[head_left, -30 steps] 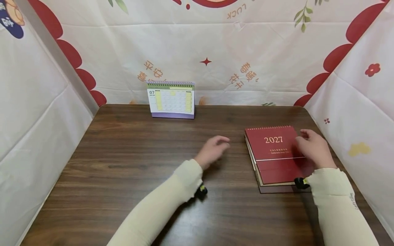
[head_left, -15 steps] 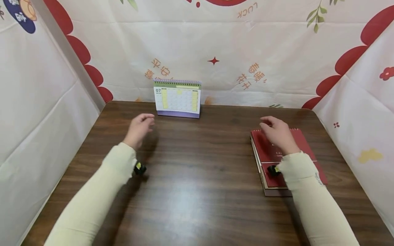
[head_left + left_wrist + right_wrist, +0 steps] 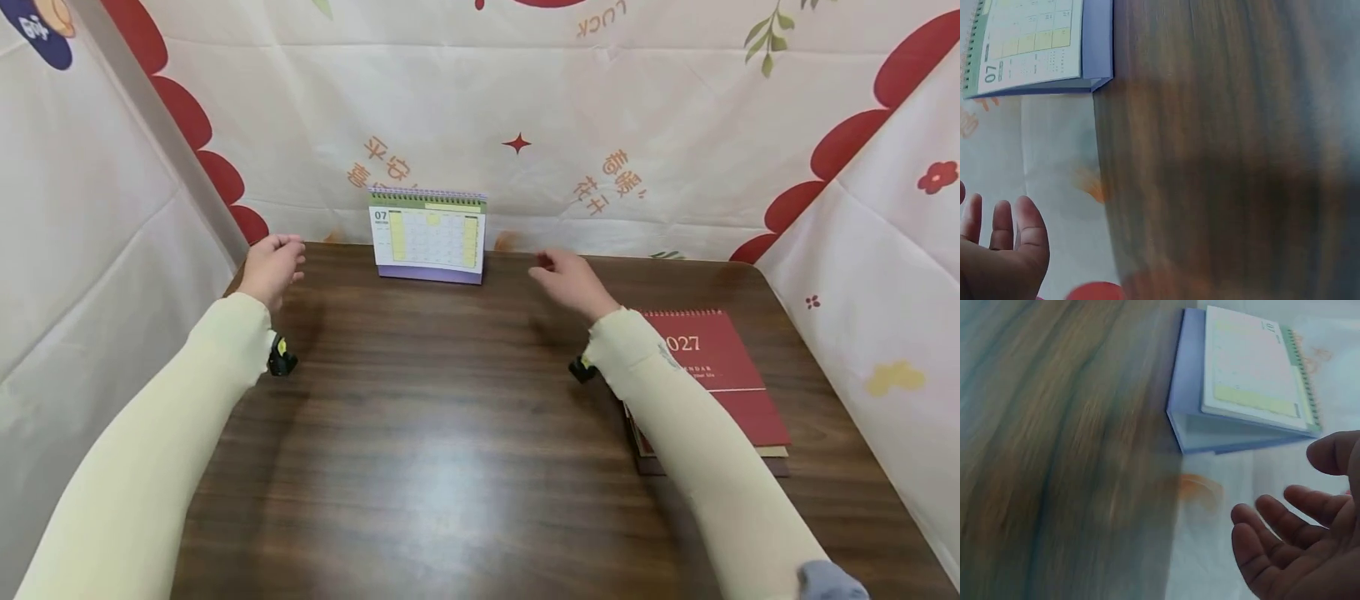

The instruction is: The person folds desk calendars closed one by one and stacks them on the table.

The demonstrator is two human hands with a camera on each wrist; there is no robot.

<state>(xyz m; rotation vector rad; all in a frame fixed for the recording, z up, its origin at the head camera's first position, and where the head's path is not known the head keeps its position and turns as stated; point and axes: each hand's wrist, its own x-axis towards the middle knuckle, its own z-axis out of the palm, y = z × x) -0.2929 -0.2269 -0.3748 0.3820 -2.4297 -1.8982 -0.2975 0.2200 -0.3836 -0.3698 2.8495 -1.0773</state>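
A desk calendar (image 3: pixel 429 237) with a purple base and a spiral top stands upright at the table's back edge, its page marked 07. Left of it, apart from it, my left hand (image 3: pixel 272 268) hovers with loosely bent fingers and nothing in them. To the calendar's right, my right hand (image 3: pixel 572 282) is also in the air, nearer to it but not touching. In the right wrist view the thumb and fingers (image 3: pixel 1300 528) are spread apart, and the calendar (image 3: pixel 1250 369) shows its open side. The left wrist view shows relaxed fingers (image 3: pixel 1032 231) below the calendar (image 3: pixel 1032 40).
A red 2027 calendar (image 3: pixel 731 367) lies on a stack at the right of the brown wooden table (image 3: pixel 442 400), partly hidden by my right sleeve. White printed cloth (image 3: pixel 517 92) walls in the back and both sides.
My left hand has moved left and away toward the far left of the table. My right hand has left the red calendar and moved left toward the standing calendar. Neither calendar has visibly moved.
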